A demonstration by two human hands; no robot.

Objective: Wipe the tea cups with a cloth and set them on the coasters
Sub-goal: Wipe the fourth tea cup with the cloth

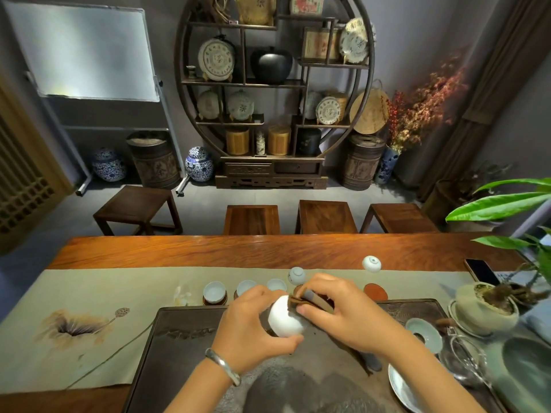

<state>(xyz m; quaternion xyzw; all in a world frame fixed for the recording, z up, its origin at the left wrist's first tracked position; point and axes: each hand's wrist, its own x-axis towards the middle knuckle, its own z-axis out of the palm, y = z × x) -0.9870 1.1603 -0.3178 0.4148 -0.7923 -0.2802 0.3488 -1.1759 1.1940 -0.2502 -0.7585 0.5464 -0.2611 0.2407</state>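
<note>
My left hand (253, 326) grips a white tea cup (284, 318) tipped on its side above the dark tea tray (185, 347). Pressed into the cup's mouth is a folded brown cloth (313, 302), which my right hand (334, 308) holds. Three pale cups stand upright in a row beyond my hands, the leftmost (214, 291) on a dark coaster, then the second (246, 287) and third (276, 284). Two more cups lie upside down: one (296, 275) just past my right hand, another (371, 263) farther right. An empty reddish coaster (375, 291) sits to the right.
A grey-green table runner (89, 308) with a lotus painting covers the wooden table. At right are a phone (481, 271), a potted plant (489, 305), a celadon lid (423, 333), a glass strainer (460, 362) and a silver dish (402, 386). Stools stand behind the table.
</note>
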